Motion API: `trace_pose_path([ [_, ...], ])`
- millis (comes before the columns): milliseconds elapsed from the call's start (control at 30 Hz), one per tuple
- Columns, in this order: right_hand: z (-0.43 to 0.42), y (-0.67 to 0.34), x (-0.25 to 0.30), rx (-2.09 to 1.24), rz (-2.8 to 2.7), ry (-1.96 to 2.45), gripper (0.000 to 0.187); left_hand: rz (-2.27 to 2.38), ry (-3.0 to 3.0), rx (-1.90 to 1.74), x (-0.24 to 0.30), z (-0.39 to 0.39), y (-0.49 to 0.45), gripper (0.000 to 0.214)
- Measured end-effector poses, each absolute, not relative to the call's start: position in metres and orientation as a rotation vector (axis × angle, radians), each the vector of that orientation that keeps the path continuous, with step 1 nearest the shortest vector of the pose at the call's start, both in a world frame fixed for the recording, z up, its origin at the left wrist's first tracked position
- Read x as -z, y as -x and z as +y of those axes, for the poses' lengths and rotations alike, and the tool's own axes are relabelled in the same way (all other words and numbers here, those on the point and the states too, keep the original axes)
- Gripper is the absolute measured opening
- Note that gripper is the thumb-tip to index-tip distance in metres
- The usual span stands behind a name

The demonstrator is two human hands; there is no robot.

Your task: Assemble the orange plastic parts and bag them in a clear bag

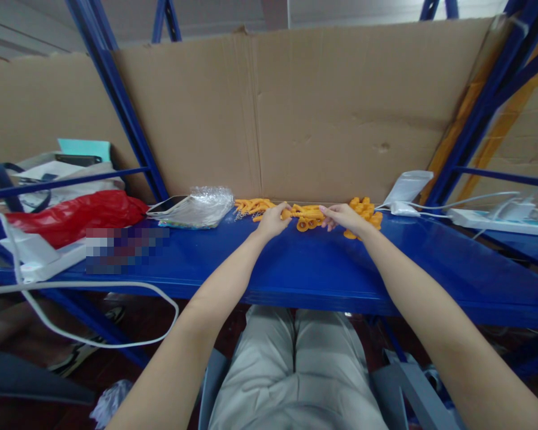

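Note:
Both my arms reach over a blue metal shelf [296, 263] to a cluster of small orange plastic parts [308, 216]. My left hand [272, 220] pinches the left end of that cluster, its fingers curled. At the cluster's right end, my right hand [342, 216] has its fingers closed on it too. More orange parts lie in a pile to the left [251, 206] and in another pile to the right [366, 211], behind my right hand.
A cardboard sheet [323, 113] walls the back of the shelf. Left of the parts lie a clear plastic bag [201, 208], a phone [165, 206] and a red bag [76, 216]. White chargers and a power strip [497, 220] sit at right. A white cable [98, 334] hangs off the front.

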State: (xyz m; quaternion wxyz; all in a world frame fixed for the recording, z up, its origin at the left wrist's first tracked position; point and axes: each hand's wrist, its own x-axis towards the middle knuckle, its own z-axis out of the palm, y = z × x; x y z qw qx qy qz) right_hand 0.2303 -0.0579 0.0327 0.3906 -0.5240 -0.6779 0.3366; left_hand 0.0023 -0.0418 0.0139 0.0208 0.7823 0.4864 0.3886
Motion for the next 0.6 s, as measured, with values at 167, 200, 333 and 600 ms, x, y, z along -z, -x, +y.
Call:
trace_pose_path([
  [167,-0.0563,-0.231,-0.0321,-0.835,-1.737,1.386,0.051,1.522,-2.439,-1.19,-0.0117,-0.0399,-0.0029,0.028],
  [200,-0.0572,-0.231,-0.0328,-0.833,-1.736,1.388,0.05,1.535,-2.437,-1.183,-0.0116,-0.0398,-0.003,0.027],
  [333,-0.061,-0.2306,-0.0353,-0.843,-1.715,1.343,0.026,1.572,-2.427,-1.184,-0.012,-0.0386,-0.0028,0.025],
  [600,-0.0583,-0.2321,-0.0336,-0.869,-1.765,1.293,0.028,1.492,-2.381,-1.202,-0.012,-0.0362,-0.0009,0.026],
])
